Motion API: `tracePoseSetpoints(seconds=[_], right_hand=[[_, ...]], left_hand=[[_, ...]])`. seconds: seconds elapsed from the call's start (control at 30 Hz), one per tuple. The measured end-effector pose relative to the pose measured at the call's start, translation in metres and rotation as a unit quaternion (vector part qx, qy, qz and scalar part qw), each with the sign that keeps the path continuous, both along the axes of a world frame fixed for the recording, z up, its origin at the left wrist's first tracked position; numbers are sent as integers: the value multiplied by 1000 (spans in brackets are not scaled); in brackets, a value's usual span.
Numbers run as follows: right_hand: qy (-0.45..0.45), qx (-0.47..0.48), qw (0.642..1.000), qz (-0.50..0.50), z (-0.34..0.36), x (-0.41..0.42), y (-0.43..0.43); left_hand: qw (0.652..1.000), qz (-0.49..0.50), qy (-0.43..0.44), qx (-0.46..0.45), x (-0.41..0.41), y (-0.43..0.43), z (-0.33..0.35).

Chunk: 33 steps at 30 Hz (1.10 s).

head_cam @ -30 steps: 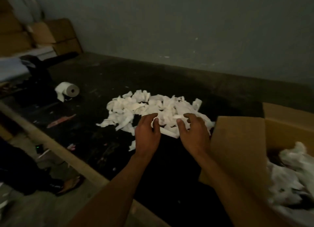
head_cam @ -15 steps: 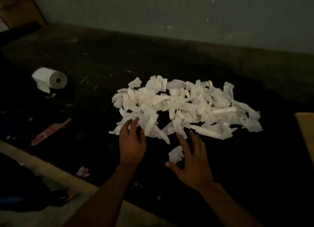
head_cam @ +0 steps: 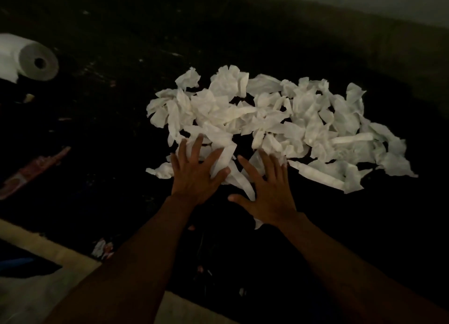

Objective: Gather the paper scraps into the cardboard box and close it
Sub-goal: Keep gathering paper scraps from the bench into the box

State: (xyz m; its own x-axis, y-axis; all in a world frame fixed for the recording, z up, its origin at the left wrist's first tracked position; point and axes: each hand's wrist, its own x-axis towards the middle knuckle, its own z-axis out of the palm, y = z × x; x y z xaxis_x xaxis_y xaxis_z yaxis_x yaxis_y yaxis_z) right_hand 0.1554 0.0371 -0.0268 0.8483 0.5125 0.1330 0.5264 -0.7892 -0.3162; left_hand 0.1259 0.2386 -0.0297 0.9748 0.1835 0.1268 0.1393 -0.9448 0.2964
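A wide pile of white paper scraps (head_cam: 274,124) lies on the dark table top (head_cam: 109,129). My left hand (head_cam: 194,175) rests flat on the pile's near left edge, fingers spread and straight over the scraps. Beside it, my right hand (head_cam: 269,192) lies flat with spread fingers on the near edge of the pile, a strip of paper showing under its palm. Neither hand grips anything. The cardboard box is out of view.
A roll of white tissue (head_cam: 29,59) lies at the far left. A reddish wrapper (head_cam: 31,170) and a small crumpled scrap (head_cam: 102,248) lie near the table's pale front edge (head_cam: 48,248). A grey wall (head_cam: 401,0) runs behind the table.
The view has swung left and down, so the cardboard box has left the frame. Both hands have moved forward from just short of the pile to lie flat on its near edge.
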Motion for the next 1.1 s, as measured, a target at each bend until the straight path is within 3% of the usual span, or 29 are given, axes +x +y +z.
tracePoseSetpoints(seconds=[0.2,0.33,0.43,0.57,0.7,0.97,1.1], right_hand=[[-80,144,986,18,-18,10,-1],[-72,166,983,-7,-18,4,0],[-60,173,983,-32,-15,-1,-1],[-94,115,987,-54,-1,-6,-5],[-103,136,985,-35,13,-16,-14],[-7,-20,1000,8,5,0,-10],[9,-61,998,17,12,28,-1]], left_hand=[[997,-32,-62,-15,4,4,-18],[988,-75,-120,-66,-2,-1,-9],[983,-122,-104,-87,-9,-4,-4],[987,-113,-93,-63,-17,-4,-1],[985,-103,-81,-113,-17,-6,1],[972,-59,-85,-209,-14,-6,0],[982,-67,-49,-170,-11,-2,-4]])
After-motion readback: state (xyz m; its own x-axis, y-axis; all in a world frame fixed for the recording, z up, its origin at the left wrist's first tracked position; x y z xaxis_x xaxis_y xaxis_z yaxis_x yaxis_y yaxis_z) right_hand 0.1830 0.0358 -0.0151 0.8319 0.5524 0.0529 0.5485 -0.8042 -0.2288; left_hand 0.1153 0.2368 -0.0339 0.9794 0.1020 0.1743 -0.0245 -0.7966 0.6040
